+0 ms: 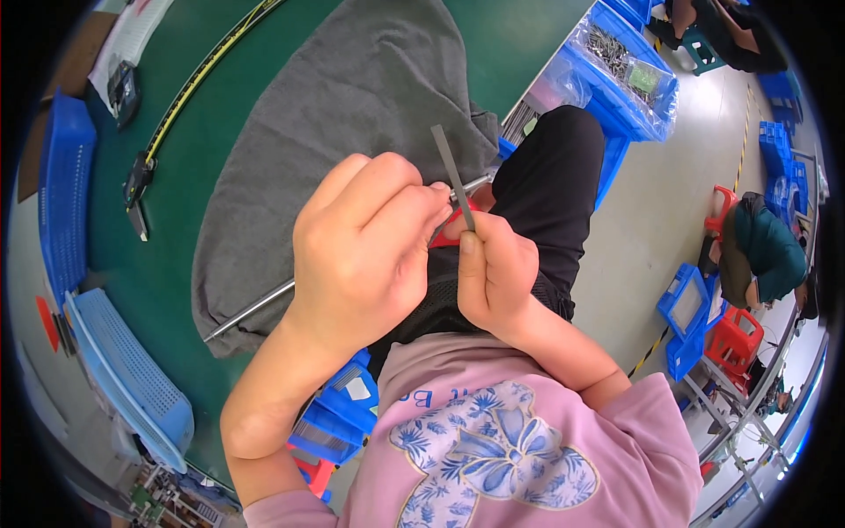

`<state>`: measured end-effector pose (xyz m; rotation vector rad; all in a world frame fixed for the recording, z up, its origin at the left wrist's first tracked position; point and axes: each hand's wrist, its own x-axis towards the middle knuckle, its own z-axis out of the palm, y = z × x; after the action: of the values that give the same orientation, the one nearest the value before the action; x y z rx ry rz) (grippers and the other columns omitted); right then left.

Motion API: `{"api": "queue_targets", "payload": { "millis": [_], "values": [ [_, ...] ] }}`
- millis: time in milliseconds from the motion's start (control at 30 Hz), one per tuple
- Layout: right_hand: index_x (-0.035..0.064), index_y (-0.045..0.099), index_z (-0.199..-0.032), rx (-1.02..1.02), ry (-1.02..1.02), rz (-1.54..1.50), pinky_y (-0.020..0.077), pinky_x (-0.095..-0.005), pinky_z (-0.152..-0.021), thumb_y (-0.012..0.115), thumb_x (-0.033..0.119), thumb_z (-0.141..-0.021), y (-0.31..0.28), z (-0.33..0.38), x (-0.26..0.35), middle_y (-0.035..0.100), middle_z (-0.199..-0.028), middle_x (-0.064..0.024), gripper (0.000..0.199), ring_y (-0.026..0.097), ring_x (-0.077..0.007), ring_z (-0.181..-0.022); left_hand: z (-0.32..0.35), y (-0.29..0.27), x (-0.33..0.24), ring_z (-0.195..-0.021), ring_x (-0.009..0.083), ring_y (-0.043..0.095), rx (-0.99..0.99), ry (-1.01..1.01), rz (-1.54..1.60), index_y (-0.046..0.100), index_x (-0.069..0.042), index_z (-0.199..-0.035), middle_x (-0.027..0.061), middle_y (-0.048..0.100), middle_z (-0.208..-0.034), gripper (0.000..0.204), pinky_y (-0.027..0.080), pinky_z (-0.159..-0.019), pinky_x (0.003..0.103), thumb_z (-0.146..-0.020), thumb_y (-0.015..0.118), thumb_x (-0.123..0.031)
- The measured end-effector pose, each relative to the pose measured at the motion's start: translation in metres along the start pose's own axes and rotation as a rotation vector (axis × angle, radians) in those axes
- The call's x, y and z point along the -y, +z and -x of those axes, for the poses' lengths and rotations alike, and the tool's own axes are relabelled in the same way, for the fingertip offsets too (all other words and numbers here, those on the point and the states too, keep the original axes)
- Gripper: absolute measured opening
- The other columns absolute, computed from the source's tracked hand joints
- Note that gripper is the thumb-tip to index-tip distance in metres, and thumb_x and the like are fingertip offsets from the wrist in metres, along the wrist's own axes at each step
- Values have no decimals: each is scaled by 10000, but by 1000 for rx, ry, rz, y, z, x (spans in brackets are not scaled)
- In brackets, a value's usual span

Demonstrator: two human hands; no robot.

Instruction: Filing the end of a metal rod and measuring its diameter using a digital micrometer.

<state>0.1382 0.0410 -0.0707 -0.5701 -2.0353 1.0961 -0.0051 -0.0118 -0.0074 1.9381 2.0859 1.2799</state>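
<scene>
My left hand [361, 238] is closed around a thin shiny metal rod [251, 310]. The rod slants from the lower left of the grey cloth, passes behind the hand, and its far end shows past my fingertips. Pinched between thumb and fingers of my right hand [500, 268] is a narrow flat grey bar [449, 158], like a small file. The bar points up and away, crossing over the rod close to my left fingertips. Whether bar and rod touch, I cannot tell.
A grey cloth [343, 97] covers part of the green table [176, 273]. A long caliper [136, 180] lies left of it, with blue baskets [66, 189] along the left edge. A blue bin [651, 123] of metal parts stands upper right. Another person [767, 246] is at the far right.
</scene>
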Motion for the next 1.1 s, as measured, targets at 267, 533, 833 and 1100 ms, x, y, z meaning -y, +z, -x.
{"api": "queue_targets", "payload": {
  "millis": [267,533,833,1100],
  "values": [
    [-21,568,-935,-19,-4,-15,473,-291,-478,535,-27,-794,3,-4,-1,636,-700,-93,144,605,-233,-509,-2,-1,0,-588,223,492,-3,6,-20,598,-13,-742,60,511,-702,196,405,-496,317,-576,679,54],
    [-24,541,-921,-16,-17,11,465,-288,-465,537,-28,-796,3,1,-2,643,-725,-95,125,603,-230,-505,0,1,-1,-589,227,489,1,-6,7,593,-14,-745,59,507,-702,190,402,-497,320,-584,669,49],
    [-27,550,-917,12,0,29,498,-286,-514,525,-21,-797,3,2,-4,658,-752,-113,123,635,-224,-551,-2,-1,1,-594,228,490,21,2,-3,592,-13,-740,61,506,-704,193,404,-501,318,-573,670,45],
    [-15,555,-908,21,3,18,471,-280,-479,535,-32,-789,-1,-6,2,645,-724,-92,122,603,-225,-510,0,0,1,-594,228,490,9,-4,-5,594,-11,-746,63,506,-705,199,403,-499,322,-571,667,51]
  ]
}}
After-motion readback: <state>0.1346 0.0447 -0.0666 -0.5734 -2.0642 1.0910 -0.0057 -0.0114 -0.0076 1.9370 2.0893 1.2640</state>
